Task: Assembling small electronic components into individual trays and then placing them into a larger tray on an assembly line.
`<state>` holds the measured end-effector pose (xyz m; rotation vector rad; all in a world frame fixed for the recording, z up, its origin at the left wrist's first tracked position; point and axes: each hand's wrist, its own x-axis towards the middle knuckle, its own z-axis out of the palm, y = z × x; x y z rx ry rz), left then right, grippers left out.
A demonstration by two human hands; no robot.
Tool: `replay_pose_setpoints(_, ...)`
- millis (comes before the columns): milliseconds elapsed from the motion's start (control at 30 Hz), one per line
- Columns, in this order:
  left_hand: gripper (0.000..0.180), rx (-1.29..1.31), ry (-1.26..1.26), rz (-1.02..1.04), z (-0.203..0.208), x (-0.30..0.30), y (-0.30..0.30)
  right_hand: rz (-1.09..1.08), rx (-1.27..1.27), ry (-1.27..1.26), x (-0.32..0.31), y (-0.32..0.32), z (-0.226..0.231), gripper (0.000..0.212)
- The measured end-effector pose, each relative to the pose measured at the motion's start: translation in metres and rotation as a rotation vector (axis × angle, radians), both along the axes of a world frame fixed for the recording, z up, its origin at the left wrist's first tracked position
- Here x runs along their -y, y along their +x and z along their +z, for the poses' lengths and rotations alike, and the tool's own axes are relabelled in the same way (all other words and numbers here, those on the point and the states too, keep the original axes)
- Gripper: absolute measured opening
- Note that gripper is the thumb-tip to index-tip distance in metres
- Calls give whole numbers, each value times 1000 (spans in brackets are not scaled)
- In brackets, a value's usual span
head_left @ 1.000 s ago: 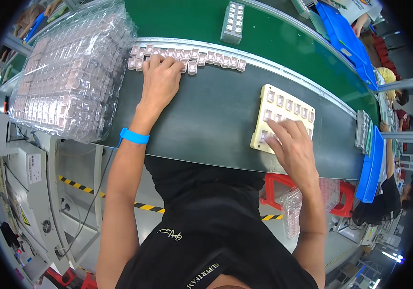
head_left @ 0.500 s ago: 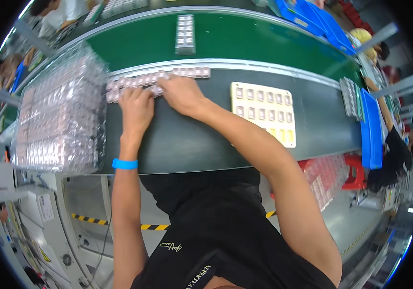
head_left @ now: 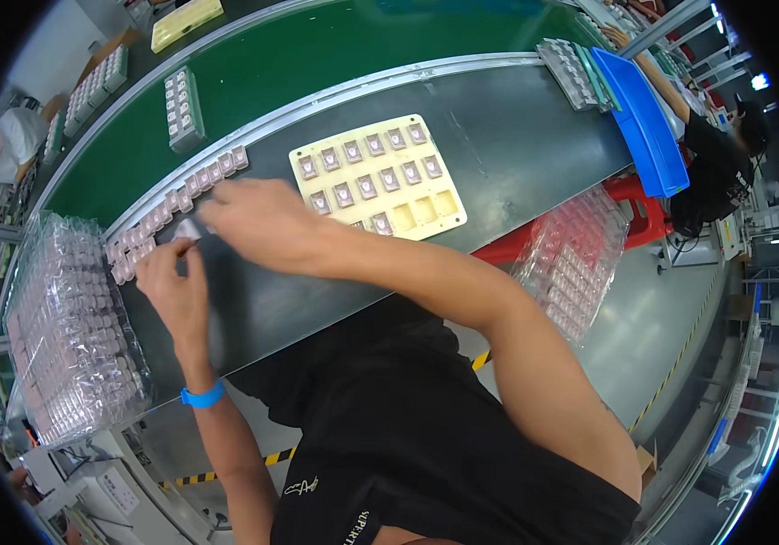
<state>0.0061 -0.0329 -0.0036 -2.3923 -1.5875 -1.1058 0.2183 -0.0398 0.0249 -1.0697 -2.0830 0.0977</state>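
Observation:
My left hand [head_left: 174,286], with a blue band on its wrist, pinches a small pale pink block [head_left: 187,230] between thumb and fingers. Close beside it is my right hand [head_left: 258,222], its fingers curled and pointing left; what they hold, if anything, is hidden. Beyond both hands, similar small blocks [head_left: 172,200] stand in a long row along the metal rail, with a shorter second row at its left end. To the right lies a cream tray [head_left: 373,134] with rows of pockets. Most visible pockets hold a pinkish block; three at the near right corner show bare yellow.
A tall stack of plastic-wrapped blister trays [head_left: 72,336] stands at the left. On the green conveyor [head_left: 317,54] beyond the rail sits a grey tray of parts [head_left: 183,109]. Blue bins [head_left: 639,127] are at the right, near another person. A red stool [head_left: 644,213] stands beyond the table edge.
The view has swung right, so the row and trays sit further left in it. My hands have come off the row toward me, and a block now shows at my left fingertips.

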Motion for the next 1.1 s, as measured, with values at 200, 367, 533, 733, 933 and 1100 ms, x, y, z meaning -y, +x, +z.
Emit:
replay_pose_setpoints(200, 14, 65, -29, -415, 25, 56, 125, -280, -47, -239, 98, 136, 8, 10)
replay_pose_setpoints(367, 11, 115, -53, -647, 11, 79, 203, -489, 122, -359, 143, 180, 2, 10)
replay_pose_setpoints(533, 9, -2, -92, -641, -3, 79, 237, -523, 94, -352, 151, 196, -10, 11)
replay_pose_setpoints(733, 8, -34, -19, -625, -9, 77, 239, -519, 45, -391, 152, 201, -17, 13)
replay_pose_setpoints(933, 13, -113, -45, -589, -5, 77, 241, -523, -42, -422, 148, 202, -15, 14)
replay_pose_setpoints(1100, 12, -71, -10, -608, -5, 72, 227, -508, -72, -402, 147, 202, -12, 23)
